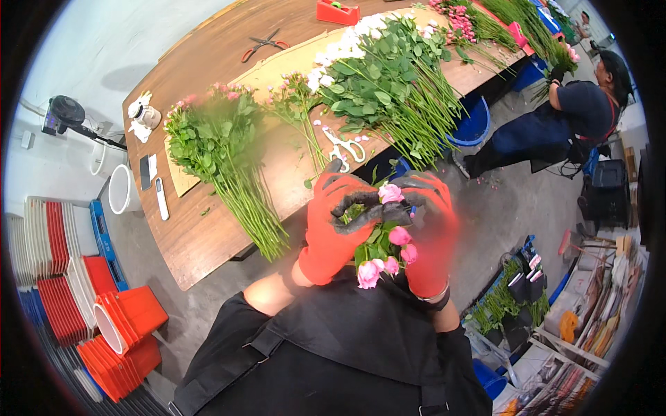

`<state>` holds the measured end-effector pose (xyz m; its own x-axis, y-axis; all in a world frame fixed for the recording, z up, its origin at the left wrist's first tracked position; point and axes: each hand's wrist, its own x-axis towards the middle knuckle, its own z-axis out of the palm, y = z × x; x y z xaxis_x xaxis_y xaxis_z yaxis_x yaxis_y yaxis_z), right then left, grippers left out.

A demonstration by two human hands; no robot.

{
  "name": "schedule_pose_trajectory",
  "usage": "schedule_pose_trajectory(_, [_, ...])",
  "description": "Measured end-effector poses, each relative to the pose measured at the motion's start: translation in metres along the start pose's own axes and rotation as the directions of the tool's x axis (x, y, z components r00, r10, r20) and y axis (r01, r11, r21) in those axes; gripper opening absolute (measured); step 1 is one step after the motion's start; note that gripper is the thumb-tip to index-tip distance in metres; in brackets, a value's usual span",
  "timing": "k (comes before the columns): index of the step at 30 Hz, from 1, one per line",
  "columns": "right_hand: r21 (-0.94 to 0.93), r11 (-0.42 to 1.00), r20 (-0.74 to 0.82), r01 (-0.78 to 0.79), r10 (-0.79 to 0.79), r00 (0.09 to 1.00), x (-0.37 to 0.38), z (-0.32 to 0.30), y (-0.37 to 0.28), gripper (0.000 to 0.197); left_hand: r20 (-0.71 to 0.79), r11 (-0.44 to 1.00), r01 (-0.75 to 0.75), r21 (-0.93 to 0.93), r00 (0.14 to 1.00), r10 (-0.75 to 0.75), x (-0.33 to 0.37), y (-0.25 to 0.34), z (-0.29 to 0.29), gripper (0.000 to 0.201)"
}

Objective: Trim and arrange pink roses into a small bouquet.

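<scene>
In front of my chest I hold a spray of pink roses [399, 236], its blooms hanging toward me among green leaves. My left hand [331, 223], in a red glove with black fingers, curls its thumb and fingers around the leafy stem. My right hand [431, 232], gloved the same way and partly blurred, closes its fingers by the uppermost pink bloom. Its exact grip is partly hidden. Just beyond my hands, white-handled scissors [345, 150] lie on the wooden table [208, 251] between bunches of roses.
A bunch of pink roses [229, 149] lies left, a large white-rose bunch [388, 83] right. Red-handled scissors [263, 44] and a tape dispenser [338, 12] sit farther back. Blue bucket [473, 123] stands beside the table; a co-worker [583, 114] sits at right. Orange buckets [128, 319] are stacked left.
</scene>
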<state>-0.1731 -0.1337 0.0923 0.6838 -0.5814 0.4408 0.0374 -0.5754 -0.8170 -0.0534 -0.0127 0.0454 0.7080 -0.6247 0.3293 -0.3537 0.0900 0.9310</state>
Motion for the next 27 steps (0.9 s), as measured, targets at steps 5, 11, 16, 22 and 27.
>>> schedule_pose_trajectory(5, [0.000,1.000,-0.007,0.013,-0.013,1.000,-0.008,0.002,0.010,0.025,0.031,0.999,0.006,-0.045,1.000,-0.004,0.001,0.002,-0.002,0.031])
schedule_pose_trajectory(11, [0.475,0.781,0.014,-0.405,0.454,0.891,-0.003,0.000,0.009,0.031,0.097,0.939,0.197,-0.283,0.980,-0.176,-0.001,0.000,-0.004,0.028])
schedule_pose_trajectory(16, [-0.038,0.989,0.167,0.141,-0.133,0.977,0.021,-0.028,0.004,0.041,0.172,1.000,0.012,-0.009,0.985,-0.011,0.006,0.006,-0.011,0.030])
schedule_pose_trajectory(22, [-0.302,0.915,0.436,0.269,-0.118,0.892,0.030,-0.048,0.004,0.031,0.342,0.919,-0.328,0.220,0.908,0.243,0.009,0.008,-0.013,0.035])
schedule_pose_trajectory(27, [0.154,0.750,0.586,-0.643,0.454,0.671,0.029,-0.055,0.036,0.024,0.432,0.956,-0.293,0.023,0.865,0.255,0.005,0.003,-0.016,0.040])
